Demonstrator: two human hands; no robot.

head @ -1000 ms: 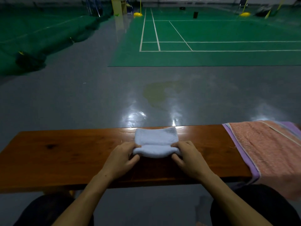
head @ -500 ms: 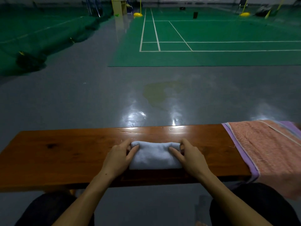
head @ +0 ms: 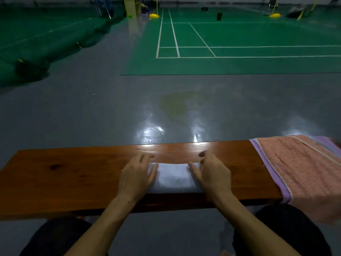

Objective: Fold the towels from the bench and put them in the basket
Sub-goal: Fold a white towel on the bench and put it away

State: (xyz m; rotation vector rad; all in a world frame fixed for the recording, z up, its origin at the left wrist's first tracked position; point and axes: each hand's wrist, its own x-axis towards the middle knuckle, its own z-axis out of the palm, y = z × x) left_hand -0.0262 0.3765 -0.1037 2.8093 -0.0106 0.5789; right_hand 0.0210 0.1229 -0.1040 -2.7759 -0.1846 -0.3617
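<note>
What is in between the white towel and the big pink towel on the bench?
The right hand rests on the white towel at its right end. Past it, only bare wooden bench stretches to the pink towel, as the head view shows.

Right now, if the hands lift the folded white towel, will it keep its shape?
Probably not by itself: the white towel is soft cloth folded in layers, so it would likely sag or unfold unless held at both ends. It looks small, so likely light. On the glossy bench it may slide easily.
</note>
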